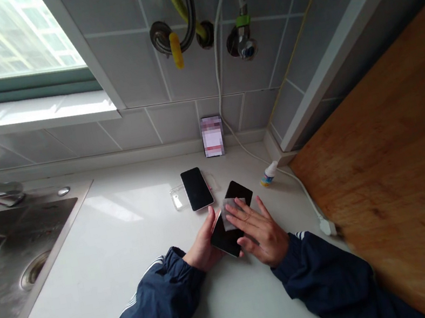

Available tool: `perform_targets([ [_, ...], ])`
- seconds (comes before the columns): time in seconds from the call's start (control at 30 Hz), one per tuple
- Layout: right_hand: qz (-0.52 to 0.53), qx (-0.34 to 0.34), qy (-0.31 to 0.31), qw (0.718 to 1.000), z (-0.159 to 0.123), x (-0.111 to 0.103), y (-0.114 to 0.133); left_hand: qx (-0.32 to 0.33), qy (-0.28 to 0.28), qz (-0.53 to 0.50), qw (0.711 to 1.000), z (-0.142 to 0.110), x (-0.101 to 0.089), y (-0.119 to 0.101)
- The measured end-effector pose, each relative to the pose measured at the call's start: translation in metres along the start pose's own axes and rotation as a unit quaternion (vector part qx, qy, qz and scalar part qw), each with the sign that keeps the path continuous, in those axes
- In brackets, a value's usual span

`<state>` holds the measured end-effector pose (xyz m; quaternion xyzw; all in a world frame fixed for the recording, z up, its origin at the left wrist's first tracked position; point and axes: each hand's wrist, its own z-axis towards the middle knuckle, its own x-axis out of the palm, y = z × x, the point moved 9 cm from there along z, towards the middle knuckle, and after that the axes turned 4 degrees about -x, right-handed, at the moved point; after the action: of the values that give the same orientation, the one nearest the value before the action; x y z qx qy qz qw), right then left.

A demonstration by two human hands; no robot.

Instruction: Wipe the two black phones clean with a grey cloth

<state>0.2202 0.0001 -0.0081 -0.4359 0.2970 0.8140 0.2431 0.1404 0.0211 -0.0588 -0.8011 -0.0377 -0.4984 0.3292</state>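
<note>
Hands hold black smartphone; wipe, perhaps.

Jacket sleeves: navy, white stripes near cuffs, 6 o'clock. Phone: black, centre. Hose: yellow, 12 o'clock. Wall tiles: pale grey, grid pattern. Wooden board: orange-brown, grained, 3 o'clock.

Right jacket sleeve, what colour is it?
The right jacket sleeve is dark navy with white stripes by the cuff; the head view shows it best.
</note>
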Motion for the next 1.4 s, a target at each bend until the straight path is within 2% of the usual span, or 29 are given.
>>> perform_targets([
  [0.2, -0.023, 0.092, -0.040, 0.995, -0.005, -0.007, -0.027, -0.002, 0.023, 0.032, 0.999, 0.001, 0.000, 0.004],
  [0.37, -0.026, 0.133, -0.050, 0.989, -0.007, -0.007, -0.034, 0.010, 0.027, 0.037, 0.999, 0.000, -0.001, 0.001],
  [0.47, -0.015, 0.123, -0.051, 0.991, -0.006, -0.007, -0.032, 0.014, 0.018, 0.011, 1.000, -0.001, -0.002, -0.001],
  [0.67, 0.008, 0.076, -0.050, 0.996, -0.001, -0.008, -0.015, 0.028, -0.050, -0.016, 0.998, -0.002, -0.019, -0.005],
  [0.83, 0.021, 0.044, -0.038, 0.998, 0.002, -0.010, -0.003, 0.047, -0.061, -0.011, 0.997, -0.004, -0.022, -0.007],
  [1.07, 0.022, 0.041, -0.036, 0.998, -0.001, -0.010, -0.011, 0.046, -0.080, -0.001, 0.996, -0.005, -0.022, -0.006],
  [1.4, 0.030, 0.060, -0.033, 0.997, -0.003, -0.011, -0.018, 0.050, -0.064, 0.007, 0.997, -0.004, -0.020, -0.008],
])
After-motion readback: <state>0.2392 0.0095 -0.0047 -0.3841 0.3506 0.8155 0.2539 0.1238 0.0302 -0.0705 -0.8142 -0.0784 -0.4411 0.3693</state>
